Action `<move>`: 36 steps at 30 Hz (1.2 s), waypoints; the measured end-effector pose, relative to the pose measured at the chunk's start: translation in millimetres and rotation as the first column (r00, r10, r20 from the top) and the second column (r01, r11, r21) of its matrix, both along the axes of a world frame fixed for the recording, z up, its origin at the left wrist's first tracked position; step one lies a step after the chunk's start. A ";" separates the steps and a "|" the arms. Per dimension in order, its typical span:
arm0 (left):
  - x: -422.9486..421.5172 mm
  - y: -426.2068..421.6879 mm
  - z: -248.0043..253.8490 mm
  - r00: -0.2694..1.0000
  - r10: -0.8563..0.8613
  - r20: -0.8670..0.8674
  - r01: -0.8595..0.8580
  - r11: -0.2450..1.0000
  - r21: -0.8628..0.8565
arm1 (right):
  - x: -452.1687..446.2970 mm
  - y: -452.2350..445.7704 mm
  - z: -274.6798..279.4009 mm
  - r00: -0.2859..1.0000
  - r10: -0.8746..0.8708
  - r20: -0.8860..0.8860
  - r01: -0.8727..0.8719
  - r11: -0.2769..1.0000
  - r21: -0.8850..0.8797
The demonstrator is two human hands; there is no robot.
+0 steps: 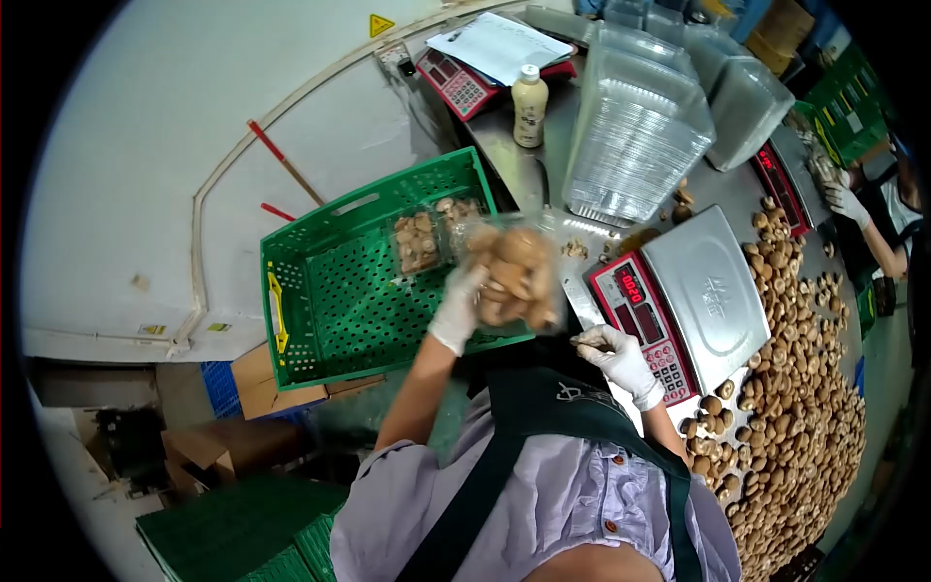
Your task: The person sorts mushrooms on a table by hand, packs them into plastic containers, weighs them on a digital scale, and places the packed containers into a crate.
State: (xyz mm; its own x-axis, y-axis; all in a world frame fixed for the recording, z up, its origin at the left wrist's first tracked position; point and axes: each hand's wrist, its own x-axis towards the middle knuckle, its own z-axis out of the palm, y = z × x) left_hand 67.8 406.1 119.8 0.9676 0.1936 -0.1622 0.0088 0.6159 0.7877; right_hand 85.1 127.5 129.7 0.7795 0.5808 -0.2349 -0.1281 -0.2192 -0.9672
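My left hand [459,308], in a white glove, grips a clear plastic tray of mushrooms [512,276] by its side, above the near right edge of a green crate [335,369]. The tray is slightly blurred. Inside the crate, two more packed trays of mushrooms [417,242] sit at the far right end. My right hand [621,364], also gloved, is beside the keypad of a red scale [645,330]. Its fingers are curled together, and what they hold, if anything, is too small to name. The scale's metal pan [713,291] bears nothing, and its display is lit.
Loose mushrooms [800,407] are heaped along the right of the metal table. Stacked clear trays [635,126] stand at the back near a bottle [529,107] and a clipboard [499,47] lying on another scale [456,87]. A co-worker's gloved hand [847,202] is at far right.
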 end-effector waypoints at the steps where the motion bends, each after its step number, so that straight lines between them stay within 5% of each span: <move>1: -4.0 28.3 1.2 0.985 0.072 -0.154 -0.068 0.997 0.030 | 0.3 -5.0 4.2 0.999 0.001 0.047 0.004 0.994 -0.107; 5: -29.7 169.7 -45.9 0.842 0.370 -0.392 -0.154 0.862 0.484 | -1.1 -34.5 9.3 0.978 -0.164 -0.125 0.152 0.984 -0.097; 9: -31.4 261.6 -54.7 0.691 0.440 -0.574 -0.144 0.861 0.487 | -3.3 -66.0 15.7 0.942 -0.287 -0.171 0.285 0.958 -0.037; 10: -29.2 290.5 -86.0 0.742 0.478 -0.471 -0.133 0.793 0.594 | -4.4 -75.0 12.8 0.938 -0.306 -0.162 0.303 0.952 -0.044; 13: -31.4 360.3 -231.0 0.657 0.577 -0.485 0.263 0.428 0.865 | -9.5 -102.2 -2.0 0.925 -0.363 -0.117 0.343 0.926 -0.158; 14: -23.7 334.8 -200.0 0.669 0.212 -0.712 0.538 0.523 0.661 | -11.2 -103.7 1.6 0.923 -0.368 -0.111 0.349 0.923 -0.161; 15: -9.7 318.9 -223.9 0.420 0.415 -0.807 0.714 0.399 0.576 | -12.7 -105.3 7.9 0.908 -0.407 -0.096 0.389 0.907 -0.165; 17: 3.2 247.0 -167.1 0.407 0.585 -0.701 0.664 0.338 0.667 | -17.4 -113.2 10.7 0.885 -0.459 -0.077 0.442 0.881 -0.171; 21: 5.4 271.6 -208.6 0.726 0.568 -0.387 0.198 0.365 0.909 | -33.0 -130.3 7.4 0.813 -0.573 -0.106 0.556 0.817 -0.152; 23: 39.1 268.8 -208.1 0.684 0.668 -0.293 0.034 0.372 0.928 | -40.8 -137.6 4.5 0.816 -0.575 -0.061 0.559 0.812 -0.171; 25: 86.8 221.9 -148.8 0.814 0.573 0.095 -0.282 0.246 0.927 | -47.7 -135.5 12.2 0.797 -0.601 -0.067 0.590 0.797 -0.131; 30: 167.4 46.2 57.7 0.838 0.002 0.546 -0.532 0.225 0.816 | -61.4 -138.2 15.5 0.763 -0.644 -0.065 0.623 0.757 -0.197; 32: 170.8 -14.7 128.0 0.741 -0.253 0.622 -0.622 0.090 0.778 | -70.3 -143.3 5.6 0.749 -0.662 -0.029 0.650 0.743 -0.162; 36: 216.1 -65.9 168.2 0.644 -0.584 0.494 -0.648 -0.074 0.758 | -93.7 -153.6 -5.1 0.720 -0.692 0.044 0.687 0.704 -0.177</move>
State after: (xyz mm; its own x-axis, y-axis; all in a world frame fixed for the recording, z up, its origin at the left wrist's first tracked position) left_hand 283.9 340.2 288.0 0.5638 -0.4479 0.6939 -0.7132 -0.6877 0.1355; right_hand -8.6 -26.1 124.6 0.9391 -0.1677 -0.3000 -0.3321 -0.2182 -0.9177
